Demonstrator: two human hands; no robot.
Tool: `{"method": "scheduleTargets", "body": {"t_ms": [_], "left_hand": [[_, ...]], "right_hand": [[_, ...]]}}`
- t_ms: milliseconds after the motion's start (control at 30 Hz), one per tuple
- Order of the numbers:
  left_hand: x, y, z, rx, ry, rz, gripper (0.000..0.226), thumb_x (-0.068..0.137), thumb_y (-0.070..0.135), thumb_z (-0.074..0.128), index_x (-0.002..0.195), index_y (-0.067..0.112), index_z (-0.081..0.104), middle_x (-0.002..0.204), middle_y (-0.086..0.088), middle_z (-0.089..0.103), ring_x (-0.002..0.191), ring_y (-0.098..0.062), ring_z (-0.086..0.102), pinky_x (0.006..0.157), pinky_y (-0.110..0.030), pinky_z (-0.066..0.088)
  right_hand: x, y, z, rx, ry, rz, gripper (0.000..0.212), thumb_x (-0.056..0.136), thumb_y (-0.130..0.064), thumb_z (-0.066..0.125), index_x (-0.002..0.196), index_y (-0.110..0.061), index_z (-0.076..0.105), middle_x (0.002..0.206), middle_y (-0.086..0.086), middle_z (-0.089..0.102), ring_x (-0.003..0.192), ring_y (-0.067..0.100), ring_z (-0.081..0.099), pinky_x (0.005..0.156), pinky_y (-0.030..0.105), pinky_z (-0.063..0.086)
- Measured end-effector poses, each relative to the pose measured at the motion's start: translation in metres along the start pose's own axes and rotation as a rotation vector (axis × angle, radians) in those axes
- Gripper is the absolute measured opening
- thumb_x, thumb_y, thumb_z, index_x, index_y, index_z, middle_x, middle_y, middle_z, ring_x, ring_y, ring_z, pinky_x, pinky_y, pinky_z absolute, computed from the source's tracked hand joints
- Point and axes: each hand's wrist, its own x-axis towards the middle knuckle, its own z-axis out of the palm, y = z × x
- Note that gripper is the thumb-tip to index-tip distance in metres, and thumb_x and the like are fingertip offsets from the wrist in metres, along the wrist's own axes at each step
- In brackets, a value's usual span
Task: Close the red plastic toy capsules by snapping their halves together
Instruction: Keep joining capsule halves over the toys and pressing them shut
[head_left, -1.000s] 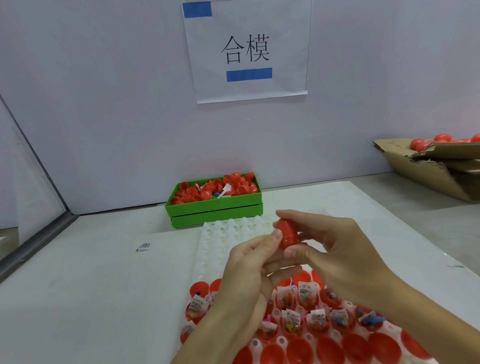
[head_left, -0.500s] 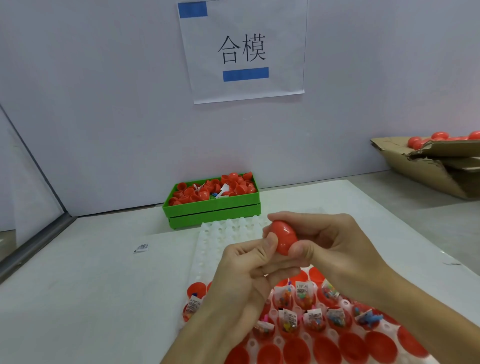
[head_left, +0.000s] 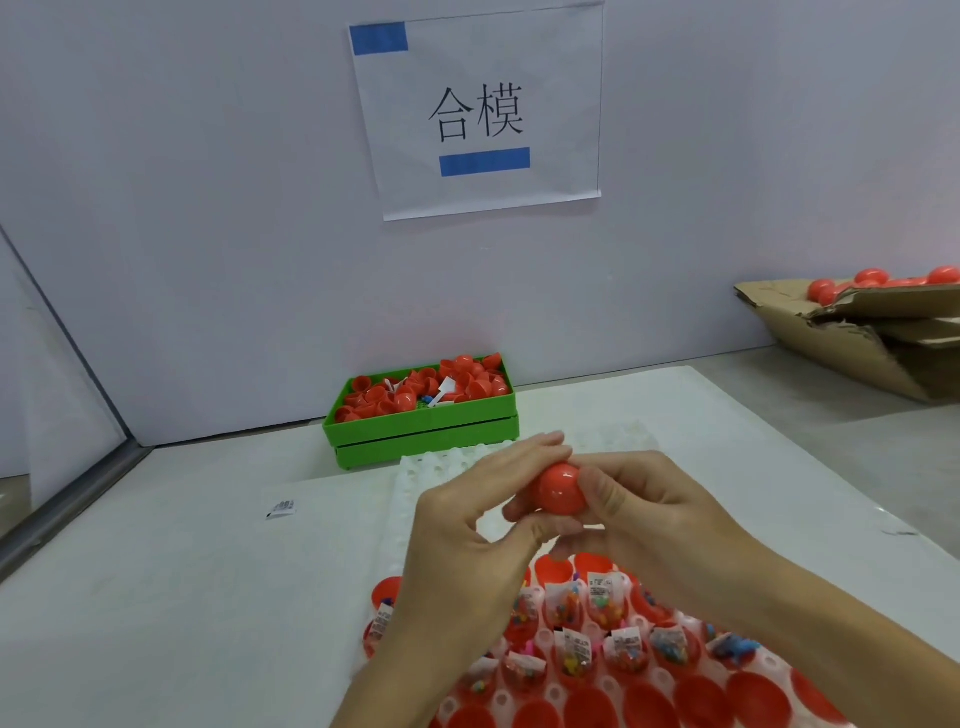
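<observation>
White counter (head_left: 208, 597), tray (head_left: 441, 467) of open halves below. Both hands, left hand (head_left: 467, 551) and right hand (head_left: 654, 525), pinch one capsule (head_left: 561, 491) mid-air. Likely light, stiff, slick plastic: grip both domes, squeeze along the axis.

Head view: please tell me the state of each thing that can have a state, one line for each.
red capsule: held up between both hands, looks closed
left hand: grips the capsule
right hand: grips the capsule
capsule halves in white tray: open, filled
green crate: holds loose red halves
cardboard box: open, holds red capsules
</observation>
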Motion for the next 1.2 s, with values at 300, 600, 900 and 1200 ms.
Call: {"method": "scheduleTargets", "body": {"t_ms": [300, 600, 900, 1200], "left_hand": [[-0.002, -0.008, 0.004, 0.423, 0.05, 0.147, 0.024, 0.084, 0.015, 0.069, 0.107, 0.02, 0.07, 0.089, 0.019, 0.071, 0.088, 0.011, 0.06, 0.075, -0.001, 0.045], [-0.008, -0.009, 0.019, 0.544, 0.065, 0.111, 0.023, 0.077, 0.008, 0.068, 0.1, 0.004, 0.071, 0.081, -0.002, 0.07, 0.083, -0.008, 0.056, 0.076, -0.012, 0.044], [-0.006, -0.013, 0.012, 0.419, -0.07, -0.019, 0.034, 0.088, 0.014, 0.072, 0.121, 0.013, 0.069, 0.098, 0.007, 0.069, 0.088, -0.004, 0.062, 0.08, -0.009, 0.046], [-0.004, -0.003, 0.013, 0.18, 0.148, -0.109, 0.056, 0.073, 0.011, 0.084, 0.105, 0.051, 0.062, 0.09, 0.04, 0.067, 0.086, 0.006, 0.068, 0.076, -0.009, 0.053]], "right_hand": [[-0.003, -0.003, 0.009, -0.458, 0.269, -0.09, 0.022, 0.087, -0.014, 0.072, 0.104, -0.028, 0.076, 0.091, -0.009, 0.078, 0.082, 0.013, 0.075, 0.069, 0.024, 0.06], [-0.004, 0.008, 0.022, -0.421, 0.449, -0.127, 0.054, 0.086, 0.01, 0.064, 0.076, -0.041, 0.078, 0.073, -0.007, 0.077, 0.068, 0.012, 0.075, 0.061, 0.021, 0.059], [-0.004, 0.001, 0.013, -0.49, 0.326, -0.05, 0.028, 0.088, 0.004, 0.067, 0.09, -0.021, 0.08, 0.076, -0.005, 0.077, 0.069, 0.012, 0.075, 0.063, 0.02, 0.059], [-0.005, -0.007, 0.016, -0.286, 0.419, 0.008, 0.025, 0.088, -0.001, 0.068, 0.085, -0.024, 0.078, 0.078, 0.0, 0.078, 0.07, 0.019, 0.076, 0.062, 0.02, 0.059]]}}
